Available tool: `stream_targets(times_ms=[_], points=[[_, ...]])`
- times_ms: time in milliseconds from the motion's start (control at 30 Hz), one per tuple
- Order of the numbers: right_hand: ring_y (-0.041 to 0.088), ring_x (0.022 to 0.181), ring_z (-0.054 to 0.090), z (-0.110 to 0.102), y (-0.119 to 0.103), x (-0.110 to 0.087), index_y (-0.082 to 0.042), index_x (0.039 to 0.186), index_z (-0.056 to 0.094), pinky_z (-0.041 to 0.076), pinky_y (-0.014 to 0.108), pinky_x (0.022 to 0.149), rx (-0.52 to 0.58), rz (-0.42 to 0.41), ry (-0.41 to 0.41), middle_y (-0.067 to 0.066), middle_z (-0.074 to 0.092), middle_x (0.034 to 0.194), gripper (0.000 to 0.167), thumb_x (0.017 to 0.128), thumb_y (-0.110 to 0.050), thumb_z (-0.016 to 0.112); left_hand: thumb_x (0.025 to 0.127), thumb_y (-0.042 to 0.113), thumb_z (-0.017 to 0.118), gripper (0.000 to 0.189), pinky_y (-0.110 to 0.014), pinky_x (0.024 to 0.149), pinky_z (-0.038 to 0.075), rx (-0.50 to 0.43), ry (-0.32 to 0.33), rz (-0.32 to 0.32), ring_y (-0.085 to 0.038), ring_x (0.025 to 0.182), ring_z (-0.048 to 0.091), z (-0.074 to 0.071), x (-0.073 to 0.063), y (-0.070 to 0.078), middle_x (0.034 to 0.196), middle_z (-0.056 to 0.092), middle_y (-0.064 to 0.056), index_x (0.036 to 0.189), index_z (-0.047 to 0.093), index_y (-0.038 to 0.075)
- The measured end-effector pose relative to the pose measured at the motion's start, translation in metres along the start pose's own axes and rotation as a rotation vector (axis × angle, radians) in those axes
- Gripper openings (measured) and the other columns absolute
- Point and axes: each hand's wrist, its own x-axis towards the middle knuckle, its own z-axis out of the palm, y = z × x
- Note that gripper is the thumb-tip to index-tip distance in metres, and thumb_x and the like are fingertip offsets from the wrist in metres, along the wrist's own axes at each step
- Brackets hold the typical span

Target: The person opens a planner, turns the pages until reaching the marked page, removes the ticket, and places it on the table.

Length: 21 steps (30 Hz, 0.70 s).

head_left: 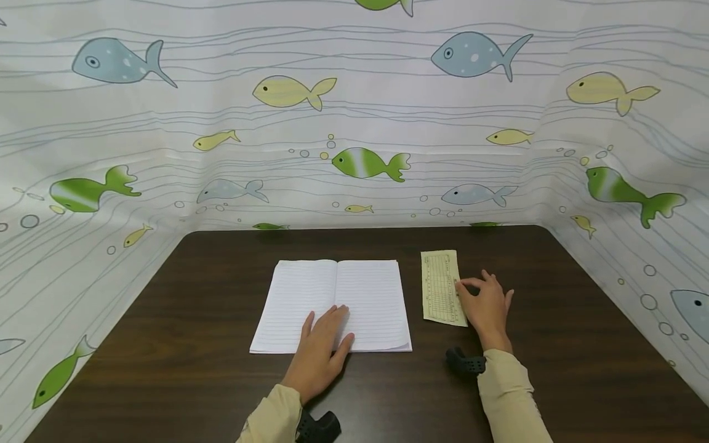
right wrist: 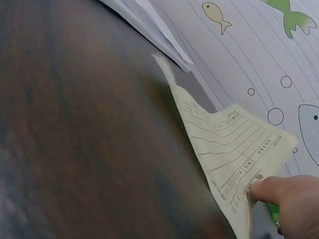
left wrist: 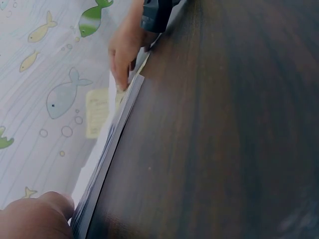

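An open notebook (head_left: 368, 295) with lined, unwritten pages lies on the dark table. My left hand (head_left: 321, 351) rests on its lower middle, fingers spread across the left page and the fold. To the notebook's right is a pale yellow printed form (head_left: 440, 289), a slip of paper with a ruled table on it. My right hand (head_left: 488, 307) pinches the slip's right edge between thumb and index finger, the other fingers raised. In the right wrist view the slip (right wrist: 229, 149) is bent and partly lifted off the wood, with the thumb on its printed face.
Dark brown wood makes up the tabletop (head_left: 166, 344). White sheeting (head_left: 354, 123) printed with fish surrounds its back and sides. A black wrist device (head_left: 465, 362) sits at the right wrist, and another (head_left: 320, 427) at the left.
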Motion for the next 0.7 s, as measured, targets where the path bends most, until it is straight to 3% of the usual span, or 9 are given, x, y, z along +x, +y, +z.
stream_targets(times_ms=[500, 700], points=[[0.049, 0.147, 0.033, 0.0071, 0.0078, 0.0034, 0.006, 0.115, 0.074, 0.001, 0.068, 0.122, -0.026, -0.026, 0.053, 0.035, 0.046, 0.15, 0.027, 0.1, -0.016, 0.067, 0.107, 0.027, 0.057, 0.05, -0.062, 0.123, 0.015, -0.04, -0.007, 0.029, -0.033, 0.147, 0.042, -0.0033, 0.0, -0.0037, 0.153, 0.053, -0.015, 0.15, 0.052, 0.001], [0.05, 0.145, 0.035, 0.0055, 0.0098, 0.0052, 0.005, 0.123, 0.071, 0.004, 0.068, 0.122, -0.057, -0.037, 0.042, 0.035, 0.045, 0.151, 0.032, 0.101, -0.018, 0.066, 0.107, 0.027, 0.056, 0.05, -0.062, 0.122, 0.016, -0.036, 0.005, 0.034, -0.032, 0.147, 0.042, -0.0017, 0.001, -0.0033, 0.153, 0.053, -0.014, 0.15, 0.053, 0.001]])
